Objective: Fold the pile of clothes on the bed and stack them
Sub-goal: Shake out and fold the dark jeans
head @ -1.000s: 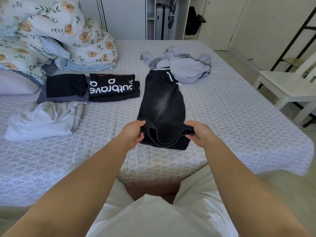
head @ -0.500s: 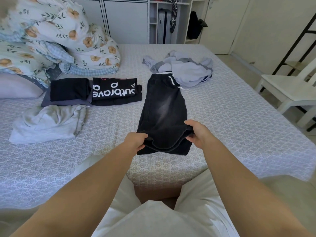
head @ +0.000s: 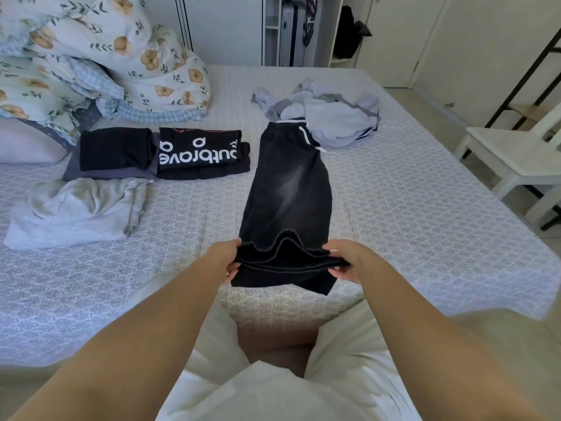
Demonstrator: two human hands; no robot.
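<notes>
Both hands grip the hem of the faded black denim shorts (head: 287,189): left hand (head: 224,256) and right hand (head: 346,259), fingers curled round the lifted edge. Beyond the fingers the shorts lie flat on the patterned white bed (head: 409,208).

We see both hands, left hand (head: 226,256) and right hand (head: 344,261), pinching the near hem of black shorts (head: 288,189) on the bed (head: 425,208); folded clothes (head: 158,153) sit left, unfolded pile (head: 331,117) behind.

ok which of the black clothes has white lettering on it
The folded black shirt left of the black shorts. The shorts carry only a white drawstring, and the black garment further left is plain.
</notes>
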